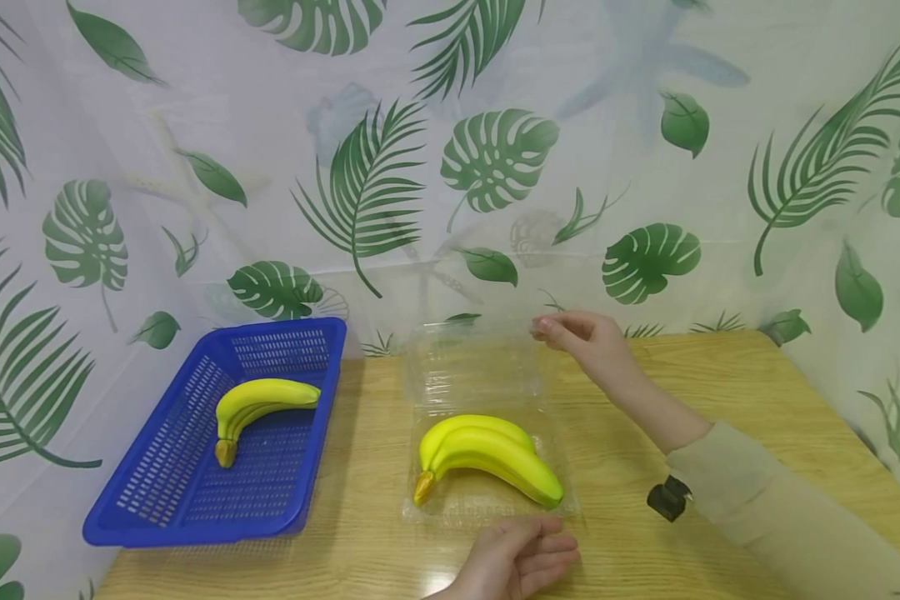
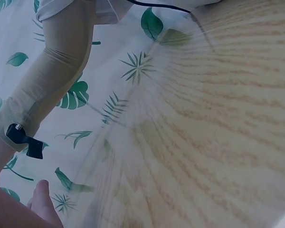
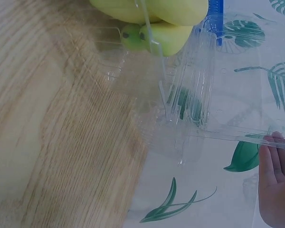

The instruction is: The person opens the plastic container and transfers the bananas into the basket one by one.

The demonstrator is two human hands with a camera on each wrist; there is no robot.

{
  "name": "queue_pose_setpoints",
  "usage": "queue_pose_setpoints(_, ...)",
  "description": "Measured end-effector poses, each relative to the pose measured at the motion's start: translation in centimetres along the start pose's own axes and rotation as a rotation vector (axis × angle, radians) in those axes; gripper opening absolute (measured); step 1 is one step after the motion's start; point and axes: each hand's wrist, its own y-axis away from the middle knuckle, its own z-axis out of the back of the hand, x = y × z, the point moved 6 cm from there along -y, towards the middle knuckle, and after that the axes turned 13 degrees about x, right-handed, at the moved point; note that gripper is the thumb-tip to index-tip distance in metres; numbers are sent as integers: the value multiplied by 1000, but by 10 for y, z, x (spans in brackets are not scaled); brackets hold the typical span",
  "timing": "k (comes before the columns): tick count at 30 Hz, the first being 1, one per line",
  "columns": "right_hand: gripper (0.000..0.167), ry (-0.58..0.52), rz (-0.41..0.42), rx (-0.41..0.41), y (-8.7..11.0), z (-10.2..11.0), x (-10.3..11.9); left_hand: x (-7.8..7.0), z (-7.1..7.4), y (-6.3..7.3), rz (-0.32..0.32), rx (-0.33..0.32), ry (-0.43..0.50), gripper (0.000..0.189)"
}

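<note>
A clear plastic clamshell container (image 1: 487, 514) lies on the table with its lid (image 1: 472, 358) raised at the back. Inside its base rests a bunch of yellow bananas (image 1: 487, 454), stem end to the left, tips greenish. My right hand (image 1: 581, 337) pinches the lid's upper right corner between thumb and fingertips; in the right wrist view its fingers (image 3: 278, 164) lie at the lid's edge. Close to the container's front edge is my left hand (image 1: 513, 554), fingers relaxed, holding nothing; whether it touches the plastic I cannot tell. Only part of that hand (image 2: 26, 206) shows in the left wrist view.
To the left stands a blue plastic basket (image 1: 322, 417) holding another banana bunch (image 1: 262, 400). A leaf-patterned cloth (image 1: 390, 208) hangs behind the wooden table (image 1: 622, 533). At my right sleeve sits a small black device (image 1: 669, 498).
</note>
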Motion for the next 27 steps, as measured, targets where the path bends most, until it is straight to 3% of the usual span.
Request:
queue_pose_setpoints(12,39,10,-5,5,0,1,0,-12,-12,9,84,90,18,49)
queue_pose_setpoints(20,39,1,3,5,2,1,1,-32,-11,16,15,98,23,48)
queue_pose_setpoints(27,39,9,12,12,1,0,0,-61,-3,20,-46,83,30,49)
